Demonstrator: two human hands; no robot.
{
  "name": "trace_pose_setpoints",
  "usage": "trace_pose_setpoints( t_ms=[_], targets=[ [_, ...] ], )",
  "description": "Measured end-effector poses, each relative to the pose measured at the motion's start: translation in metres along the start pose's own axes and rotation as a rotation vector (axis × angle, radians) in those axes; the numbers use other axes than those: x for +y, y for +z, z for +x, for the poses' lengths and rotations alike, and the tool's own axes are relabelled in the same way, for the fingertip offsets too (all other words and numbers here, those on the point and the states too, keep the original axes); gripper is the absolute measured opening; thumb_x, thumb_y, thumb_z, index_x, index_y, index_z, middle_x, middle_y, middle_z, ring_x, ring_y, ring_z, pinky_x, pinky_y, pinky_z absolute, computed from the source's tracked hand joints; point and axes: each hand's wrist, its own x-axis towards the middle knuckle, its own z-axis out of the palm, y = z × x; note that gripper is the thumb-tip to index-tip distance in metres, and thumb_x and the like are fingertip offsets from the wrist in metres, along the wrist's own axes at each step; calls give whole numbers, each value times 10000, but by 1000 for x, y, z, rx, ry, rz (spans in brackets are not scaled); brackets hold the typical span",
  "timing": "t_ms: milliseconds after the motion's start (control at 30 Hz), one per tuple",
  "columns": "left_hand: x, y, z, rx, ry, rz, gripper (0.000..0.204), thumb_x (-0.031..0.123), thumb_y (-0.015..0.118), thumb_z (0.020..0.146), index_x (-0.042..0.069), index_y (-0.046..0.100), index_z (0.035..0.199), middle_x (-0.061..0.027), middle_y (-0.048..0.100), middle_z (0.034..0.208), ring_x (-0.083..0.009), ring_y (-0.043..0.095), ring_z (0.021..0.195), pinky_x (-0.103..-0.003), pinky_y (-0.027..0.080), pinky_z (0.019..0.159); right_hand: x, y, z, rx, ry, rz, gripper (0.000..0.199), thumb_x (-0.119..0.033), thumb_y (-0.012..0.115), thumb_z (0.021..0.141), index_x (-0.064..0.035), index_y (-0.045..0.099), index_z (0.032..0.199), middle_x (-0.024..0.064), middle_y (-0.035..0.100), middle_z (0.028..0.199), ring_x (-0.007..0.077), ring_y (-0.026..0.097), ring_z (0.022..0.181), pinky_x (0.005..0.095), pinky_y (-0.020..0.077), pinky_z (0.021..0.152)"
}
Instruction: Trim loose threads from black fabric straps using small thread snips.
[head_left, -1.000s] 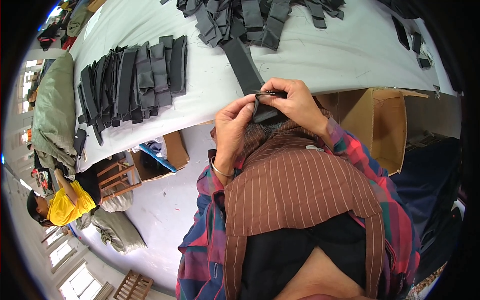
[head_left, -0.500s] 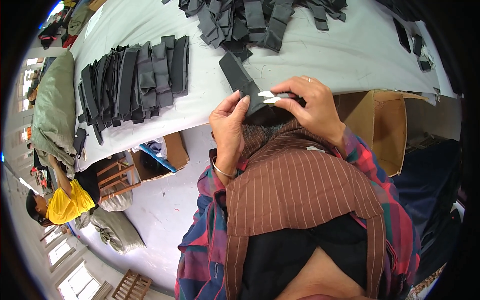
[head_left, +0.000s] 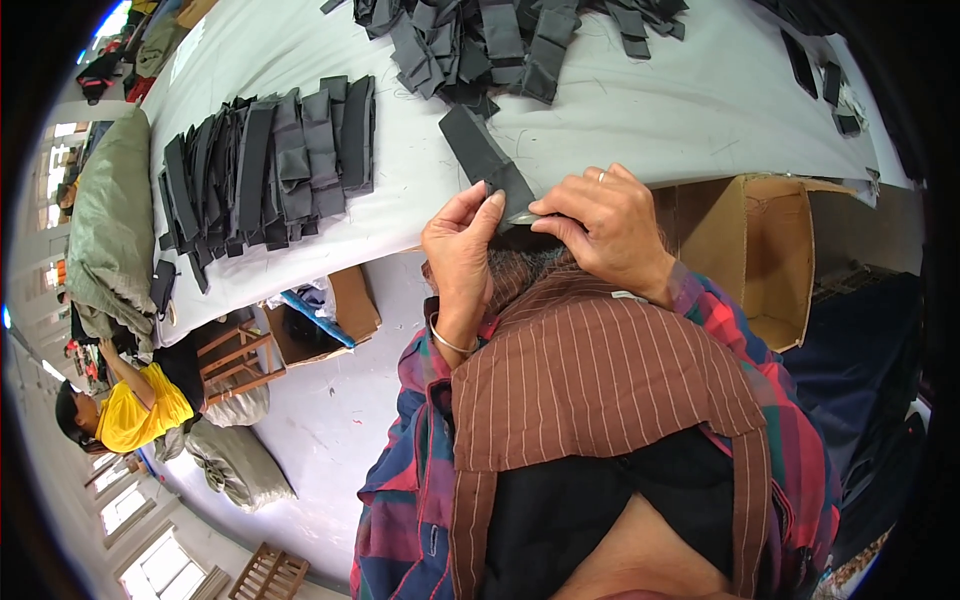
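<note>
My left hand (head_left: 460, 235) pinches the near end of a dark grey fabric strip (head_left: 477, 150) between thumb and fingers. The strip's far end reaches up over the edge of the white-covered table (head_left: 690, 125). Closed around a pair of small thread snips (head_left: 522, 217) is my right hand (head_left: 612, 225). Only the pale blade tips show, close together against the strip's right edge; the rest is hidden in the fingers. Whether a thread lies between the blades, I cannot tell.
Left on the table lies a row of similar strips (head_left: 265, 165), with a loose pile (head_left: 480, 50) at the far side. Cardboard boxes stand below the table, right (head_left: 780, 255) and left (head_left: 355, 305). A person in yellow (head_left: 145, 405) works beside a large sack (head_left: 112, 195).
The snips' blades were spread apart and have come together. My right hand has closed further round them and turned, its tips now lower at the strip's edge. My left hand has barely moved.
</note>
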Motion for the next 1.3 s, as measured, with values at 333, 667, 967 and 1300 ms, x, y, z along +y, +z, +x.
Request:
trace_pose_setpoints(
  t_ms=[333,667,967,1300],
  targets=[
    [12,-11,0,-5,19,7,227,-20,678,820,-59,652,1043,-63,672,908,-84,605,782,-200,488,724,12,-17,6,-8,87,155,158,-236,734,744,-120,677,834,-7,641,731,182,555,642,305,376,643],
    [27,-13,-2,-140,17,27,214,-31,660,827,-58,654,1039,-84,678,931,-96,623,795,-204,498,737,17,-15,17,-132,-47,283,156,-165,745,708,-99,695,841,-8,645,750,175,486,638,301,346,659],
    [37,-15,-5,-178,-162,-112,218,-25,627,844,-71,635,1058,-102,678,931,-117,640,770,-212,517,672,16,-28,20,-123,63,341,226,-226,760,706,-135,683,898,-9,667,822,178,557,700,298,405,701],
    [71,12,-26,-178,-196,-85,343,86,542,924,-15,548,1251,-46,645,847,-66,592,697,-192,469,572,-10,-13,32,-65,-114,355,171,-50,695,755,-103,674,917,17,653,761,148,589,656,281,420,631]
  ],
)
